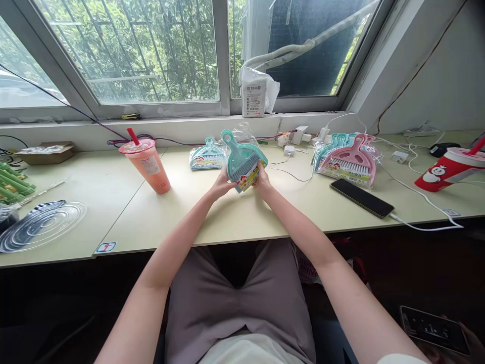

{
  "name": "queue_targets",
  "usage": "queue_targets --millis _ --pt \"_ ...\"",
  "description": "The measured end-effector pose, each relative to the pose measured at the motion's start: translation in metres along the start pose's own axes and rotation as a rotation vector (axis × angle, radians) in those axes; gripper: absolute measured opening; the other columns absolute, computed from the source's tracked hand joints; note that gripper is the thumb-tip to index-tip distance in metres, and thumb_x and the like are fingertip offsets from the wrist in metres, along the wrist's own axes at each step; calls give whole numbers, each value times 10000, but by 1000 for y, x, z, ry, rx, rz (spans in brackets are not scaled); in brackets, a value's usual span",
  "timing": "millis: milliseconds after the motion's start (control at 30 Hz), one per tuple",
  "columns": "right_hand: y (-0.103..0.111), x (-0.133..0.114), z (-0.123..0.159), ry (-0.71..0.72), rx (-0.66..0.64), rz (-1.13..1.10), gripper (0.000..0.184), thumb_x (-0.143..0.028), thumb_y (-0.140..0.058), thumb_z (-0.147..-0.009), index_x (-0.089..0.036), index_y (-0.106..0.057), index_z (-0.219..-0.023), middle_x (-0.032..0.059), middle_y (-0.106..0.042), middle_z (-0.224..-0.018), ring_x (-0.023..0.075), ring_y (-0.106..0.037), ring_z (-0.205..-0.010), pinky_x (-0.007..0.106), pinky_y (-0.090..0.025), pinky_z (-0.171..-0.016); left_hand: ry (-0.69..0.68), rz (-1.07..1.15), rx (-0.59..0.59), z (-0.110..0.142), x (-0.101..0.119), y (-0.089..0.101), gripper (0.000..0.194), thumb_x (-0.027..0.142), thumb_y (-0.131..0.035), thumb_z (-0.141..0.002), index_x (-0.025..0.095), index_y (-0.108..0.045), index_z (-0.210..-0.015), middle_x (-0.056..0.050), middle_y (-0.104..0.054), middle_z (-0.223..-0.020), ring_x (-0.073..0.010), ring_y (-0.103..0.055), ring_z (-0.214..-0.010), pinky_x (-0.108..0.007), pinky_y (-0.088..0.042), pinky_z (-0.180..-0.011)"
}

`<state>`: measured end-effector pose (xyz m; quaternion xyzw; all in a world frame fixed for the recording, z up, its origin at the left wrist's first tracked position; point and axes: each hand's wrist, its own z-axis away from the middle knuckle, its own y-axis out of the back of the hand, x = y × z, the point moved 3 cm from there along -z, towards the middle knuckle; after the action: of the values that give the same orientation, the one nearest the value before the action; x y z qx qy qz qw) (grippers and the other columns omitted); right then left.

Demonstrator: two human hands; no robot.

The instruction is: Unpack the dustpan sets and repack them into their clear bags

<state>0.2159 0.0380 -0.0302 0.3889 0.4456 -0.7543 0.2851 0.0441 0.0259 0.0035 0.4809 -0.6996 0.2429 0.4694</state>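
Observation:
Between my two hands I hold a teal mini dustpan and brush set [242, 155] in a clear plastic wrapper, tilted above the table with its handle up and to the left. My left hand [223, 185] grips its lower left edge, fingers closed. On its lower right side my right hand [262, 177] is closed too. A colourful label [248, 178] shows along the bottom, below the grey bristles. Just behind and to the left lies another wrapped teal set [208, 154]. Farther right, several teal and pink sets [350, 161] lie overlapped in wrappers.
A cup with a pink-orange drink [150, 167] stands at left. A black phone [361, 197] with a white cable lies at right, near a red cup [450, 169]. Chargers [299, 135] and cords line the back. Far left are a cardboard box [49, 153] and a clear coiled item [45, 225].

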Motion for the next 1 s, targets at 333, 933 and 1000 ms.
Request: queue_targets --millis 333,933,1000 --pt "0 3 -10 13 -31 -31 405 -558 -473 -981 -224 -645 -1132 46 -736 -897 184 -689 -738 283 -581 -604 35 26 -6 -2 -7 2 875 288 -865 -557 212 -496 -1346 -98 -593 -1275 -345 -509 -1299 -444 -405 -1105" --pt "-14 -16 13 118 -394 33 139 -229 -649 -889 -225 -617 -1024 -3 -748 -923 160 -713 -839 290 -618 -778 187 106 160 1 -4 12 879 317 -817 -549 235 -472 -1353 -102 -661 -1259 -366 -607 -1192 -489 -543 -924" --pt "-16 -18 16 143 -470 57 249 -116 -694 -812 -222 -606 -1020 -13 -749 -935 148 -716 -835 288 -623 -803 205 108 166 3 2 14 864 306 -808 -557 238 -475 -1351 -98 -662 -1257 -356 -614 -1186 -472 -553 -908"
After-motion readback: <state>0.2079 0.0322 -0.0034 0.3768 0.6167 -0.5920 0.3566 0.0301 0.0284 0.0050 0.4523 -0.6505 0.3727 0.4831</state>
